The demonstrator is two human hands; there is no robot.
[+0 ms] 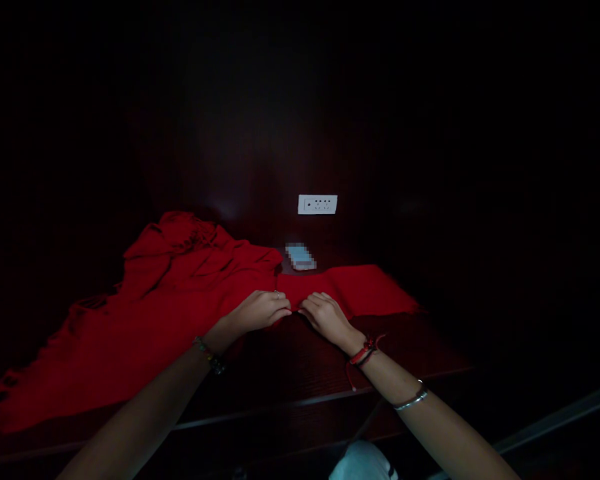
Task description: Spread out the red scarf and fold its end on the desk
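A red fringed cloth, like a scarf or shawl, lies across the dark wooden surface. Its left part is spread wide and rumpled, while a narrower flat strip runs off to the right. My left hand pinches the near edge of the strip close to the middle. Just to its right, my right hand grips the same edge with bent fingers. Only a small gap separates the two hands. Fingertips on both sides are partly hidden by the cloth and knuckles.
Behind the strip lies a phone with a blurred, lit screen. A white wall socket is set in the dark back panel. The front edge of the wooden surface crosses below my hands. Much of the surroundings is too dark to make out.
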